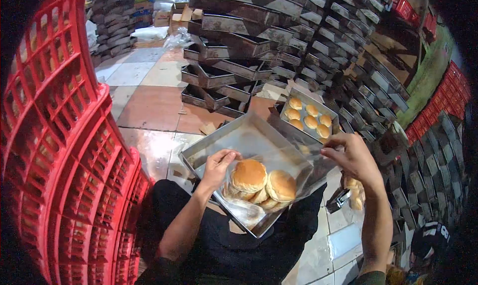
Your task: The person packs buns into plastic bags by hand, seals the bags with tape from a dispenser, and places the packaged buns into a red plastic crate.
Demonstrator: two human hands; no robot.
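Observation:
A metal tray [254, 123] rests tilted across my lap. Golden-topped buns [250, 175] are piled at its near side, a second round top beside the first. My right hand [351, 158] is raised over the tray's right edge, thumb and fingers pinching what looks like a clear plastic bag [314, 169]. The thin film stretches leftward over the tray and is hard to make out. My left hand [220, 168] is beside the buns, closed with thumb against fingertips; whatever it pinches cannot be made out.
Red plastic crates [74, 150] are stacked high along the left. Behind the tray stand tall stacks of dark metal pans [224, 51]. Another tray of several buns [309, 116] sits beyond mine. More pans and red crates [440, 106] line the right. A person [429, 240] shows at lower right.

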